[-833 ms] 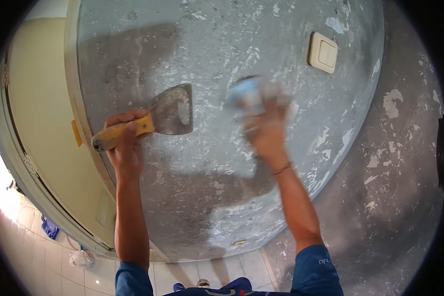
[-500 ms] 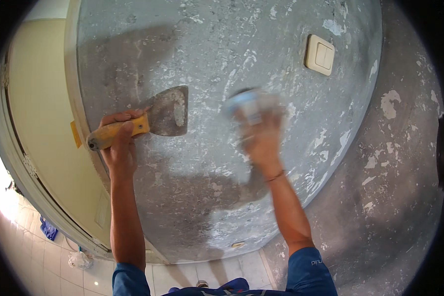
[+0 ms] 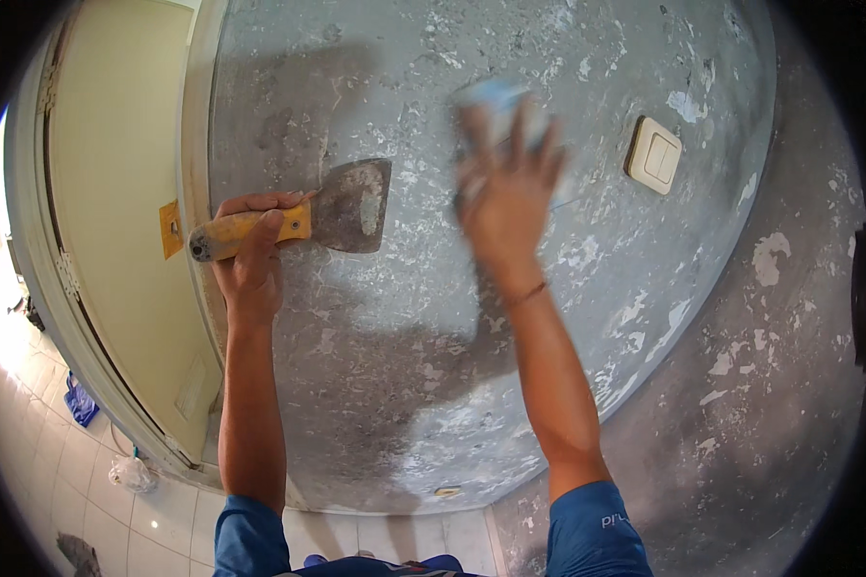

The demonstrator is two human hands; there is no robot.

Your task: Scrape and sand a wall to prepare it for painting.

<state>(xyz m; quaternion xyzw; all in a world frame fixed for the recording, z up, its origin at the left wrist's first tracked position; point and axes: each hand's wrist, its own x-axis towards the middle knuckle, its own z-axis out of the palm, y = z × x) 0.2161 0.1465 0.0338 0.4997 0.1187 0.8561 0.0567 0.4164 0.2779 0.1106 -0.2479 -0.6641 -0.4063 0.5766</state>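
Observation:
My left hand (image 3: 250,264) is closed around the worn yellow handle of a wide scraper (image 3: 351,207). Its broad, stained metal blade points right and lies close to or against the patchy grey wall (image 3: 423,279). Higher up and to the right, my right hand (image 3: 506,207) is smeared by motion, its fingers spread over a flat blue and white pad (image 3: 496,94) at the wall. The pad is too blurred to tell its exact kind, and the hand partly covers it.
A cream light switch (image 3: 654,156) sits on the wall to the right. At left stands a pale yellow door (image 3: 115,192) with its frame. Below are the tiled floor (image 3: 164,524), a blue bag (image 3: 81,399) and a clear plastic bag (image 3: 132,474). Another flaking wall (image 3: 741,385) meets this one at right.
My right hand and the pad have moved up the wall, the fingers now more spread. My left hand still grips the scraper. The view has shifted slightly left.

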